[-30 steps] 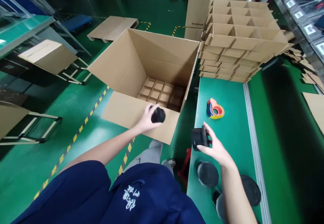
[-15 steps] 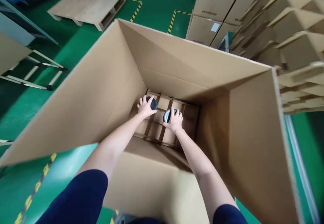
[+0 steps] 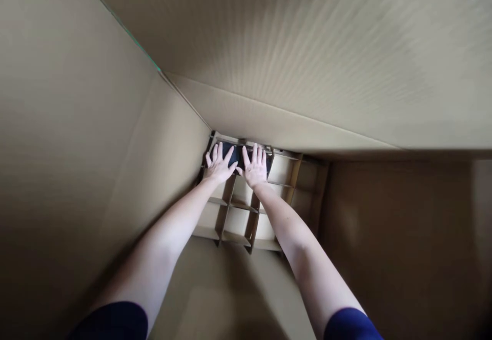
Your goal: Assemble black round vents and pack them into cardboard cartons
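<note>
Black item of half-hidden shape [image 3: 236, 155], under the spread left hand [image 3: 218, 170], at the far left corner of a tan cardboard divider grid [image 3: 235, 238]. Just beside, under the right hand [image 3: 254, 172], a 2nd black item [image 3: 269, 161], along the grid's far edge. Both low inside a tall brown cardboard box [image 3: 126, 140], near its far wall [image 3: 307, 94].

Grip: 2 hands palm down, fingers fanned and nearly straight, laid over the tops, not visibly wrapped around anything. Cannot tell whether fully seated in the cells [image 3: 236, 221] or caught partway.

Possible trouble, judging by this pose: bending or tearing of the thin slats [image 3: 222, 222], from pressing down with an item hung up on an upper edge. Tilting and wedging, from uneven pressure by 1 hand. Sliding of the whole grid out of the corner, from pushing sideways rather than straight down. Perhaps also pinched fingertips against the far wall, for lack of room there.
</note>
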Tool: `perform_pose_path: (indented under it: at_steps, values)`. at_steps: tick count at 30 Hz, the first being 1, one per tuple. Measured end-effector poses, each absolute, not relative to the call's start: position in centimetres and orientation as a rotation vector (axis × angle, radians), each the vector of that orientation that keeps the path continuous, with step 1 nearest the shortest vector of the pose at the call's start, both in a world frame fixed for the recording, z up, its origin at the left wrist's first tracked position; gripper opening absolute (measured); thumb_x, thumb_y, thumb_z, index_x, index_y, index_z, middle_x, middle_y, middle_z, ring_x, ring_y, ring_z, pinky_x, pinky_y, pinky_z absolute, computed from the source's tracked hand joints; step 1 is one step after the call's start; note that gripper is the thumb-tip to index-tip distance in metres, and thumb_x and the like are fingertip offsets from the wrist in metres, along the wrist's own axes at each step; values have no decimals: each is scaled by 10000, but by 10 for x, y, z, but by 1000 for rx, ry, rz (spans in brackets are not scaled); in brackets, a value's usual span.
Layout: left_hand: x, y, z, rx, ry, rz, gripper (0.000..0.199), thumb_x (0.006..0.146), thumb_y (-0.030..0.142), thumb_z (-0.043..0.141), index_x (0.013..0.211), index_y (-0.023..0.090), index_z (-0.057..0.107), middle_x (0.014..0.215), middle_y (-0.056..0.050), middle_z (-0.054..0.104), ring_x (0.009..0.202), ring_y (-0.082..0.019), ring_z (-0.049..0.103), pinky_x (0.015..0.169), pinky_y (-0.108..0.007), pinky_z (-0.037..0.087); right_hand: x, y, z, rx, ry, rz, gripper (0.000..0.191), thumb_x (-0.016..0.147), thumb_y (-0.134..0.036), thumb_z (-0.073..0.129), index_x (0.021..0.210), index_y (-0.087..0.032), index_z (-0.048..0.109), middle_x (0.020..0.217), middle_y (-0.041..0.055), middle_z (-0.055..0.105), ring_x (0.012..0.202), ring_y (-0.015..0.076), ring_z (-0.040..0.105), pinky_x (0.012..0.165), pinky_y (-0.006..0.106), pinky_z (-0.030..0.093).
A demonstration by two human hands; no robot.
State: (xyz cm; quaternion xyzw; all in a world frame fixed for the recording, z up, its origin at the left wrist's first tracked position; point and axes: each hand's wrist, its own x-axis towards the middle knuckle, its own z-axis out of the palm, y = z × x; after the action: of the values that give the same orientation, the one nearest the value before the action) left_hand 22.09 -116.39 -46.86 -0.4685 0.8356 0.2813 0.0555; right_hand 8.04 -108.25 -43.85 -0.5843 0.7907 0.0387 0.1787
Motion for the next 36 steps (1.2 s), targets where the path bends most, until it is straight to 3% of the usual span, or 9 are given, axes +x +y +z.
perform_pose_path:
  at_steps: [5, 8, 11, 15, 18, 23, 29, 33, 36]
  values:
    - [234, -1156, -488, -1412, 2635, 830, 708, 987, 525, 484, 1615, 216, 378, 1738, -160, 56, 1600, -386, -3, 1257, -615, 29, 78, -1083, -434, -1532, 2376, -35, 703, 1025, -385, 466, 1652, -143, 261, 1707, 229, 201, 1533, 420, 262, 1235, 620, 178]
    - [233, -1155, -490, -1438, 2652, 812, 701, 992, 531, 477, 1610, 214, 388, 1738, -160, 52, 1600, -387, -16, 1253, -628, 32, 65, -1077, -433, -1257, 2488, -31, 647, 1044, -339, 393, 1636, -98, 290, 1630, 254, 360, 1448, 398, 400, 1188, 586, 310]
    - [231, -1155, -490, -1459, 2653, 787, 692, 992, 529, 486, 1605, 223, 398, 1738, -155, 65, 1601, -382, -8, 1253, -631, 42, 53, -1069, -443, -1224, 2392, -118, 576, 1044, -228, 303, 1581, -31, 375, 1478, 239, 552, 1356, 319, 512, 1197, 487, 348]
    - [232, -1156, -490, -1443, 2663, 777, 676, 998, 522, 484, 1605, 237, 398, 1738, -153, 63, 1605, -363, 3, 1249, -642, 14, 41, -1063, -459, -1226, 2338, -463, 591, 1031, -176, 199, 1586, -112, 393, 1455, 158, 596, 1363, 256, 524, 1190, 445, 391]
    - [234, -1158, -490, -1407, 2684, 778, 669, 1004, 519, 472, 1603, 229, 401, 1735, -164, 58, 1606, -356, 13, 1247, -648, -14, 41, -1058, -463, -1296, 2334, -439, 583, 1057, -237, 214, 1614, -127, 348, 1538, 164, 517, 1452, 254, 436, 1221, 460, 356]
    - [232, -1158, -493, -1382, 2706, 770, 682, 1013, 503, 445, 1619, 203, 362, 1733, -170, 40, 1608, -342, 1, 1256, -630, -35, 53, -1046, -465, -1578, 2292, -134, 701, 1062, -456, 358, 1655, -104, 230, 1728, 135, 203, 1606, 320, 98, 1301, 543, 126]
    - [228, -1159, -502, -1374, 2656, 759, 715, 1018, 489, 442, 1641, 169, 299, 1733, -169, -15, 1606, -328, -49, 1281, -568, 30, 61, -1040, -480, -1582, 2210, -21, 700, 1062, -454, 365, 1655, -109, 224, 1739, 101, 143, 1612, 303, 99, 1309, 528, 91]
    - [223, -1159, -493, -1378, 2599, 696, 714, 1025, 487, 425, 1639, 146, 297, 1725, -197, -12, 1603, -361, -16, 1270, -606, 57, 65, -1044, -474, -1503, 2288, 31, 708, 1040, -440, 431, 1659, -162, 229, 1741, 77, 133, 1600, 388, 96, 1273, 658, 10]
    - [214, -1147, -481, -1280, 2690, 624, 637, 1056, 410, 321, 1643, 163, 290, 1732, -152, 69, 1608, -322, 41, 1278, -591, 77, 66, -1047, -463, -1397, 2276, 176, 709, 1037, -412, 438, 1665, -183, 204, 1748, 59, 79, 1593, 425, 77, 1248, 705, -20]
